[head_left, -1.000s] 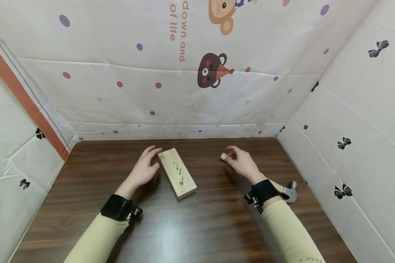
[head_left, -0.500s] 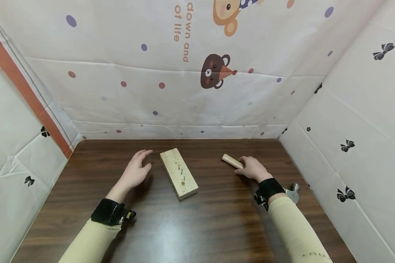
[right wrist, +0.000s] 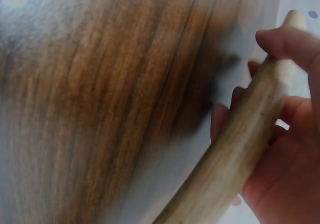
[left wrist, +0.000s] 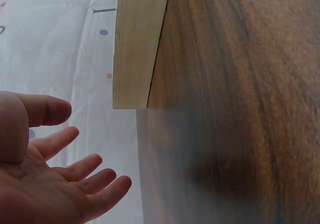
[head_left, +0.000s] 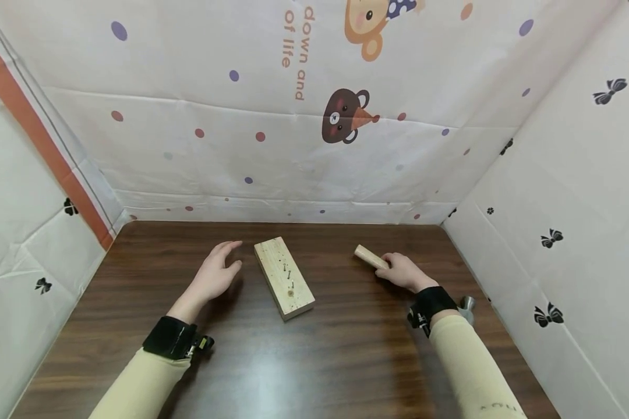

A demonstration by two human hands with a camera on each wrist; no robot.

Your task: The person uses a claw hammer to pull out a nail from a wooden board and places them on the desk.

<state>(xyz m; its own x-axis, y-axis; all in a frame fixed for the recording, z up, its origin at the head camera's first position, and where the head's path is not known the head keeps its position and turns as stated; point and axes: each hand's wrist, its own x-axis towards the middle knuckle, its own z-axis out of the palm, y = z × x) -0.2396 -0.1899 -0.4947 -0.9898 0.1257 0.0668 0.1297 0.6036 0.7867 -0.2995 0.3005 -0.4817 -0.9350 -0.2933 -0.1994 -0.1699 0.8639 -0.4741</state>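
Observation:
My right hand (head_left: pixel 402 272) grips the wooden handle (right wrist: pixel 235 139) of a claw hammer on the right side of the table. In the right wrist view the thumb lies over the handle and the fingers come round from the other side. The hammer's metal head (head_left: pixel 467 309) shows past the wrist strap, partly hidden by it. Left of centre lies a pale wooden board (head_left: pixel 279 262) with nails (head_left: pixel 289 274) standing in a row on its top. Beside the board's left edge, apart from it, my left hand (head_left: pixel 213 274) hovers with relaxed, spread fingers and holds nothing.
The dark wood-grain table (head_left: pixel 340 361) runs back to a white printed sheet (head_left: pixel 215 157). Another sheet with bow prints (head_left: pixel 550 238) borders its right side. Black straps with small cameras sit on both wrists.
My right hand has slid along the hammer handle toward the head, so more of the handle's end shows. My left hand has drawn left, away from the board.

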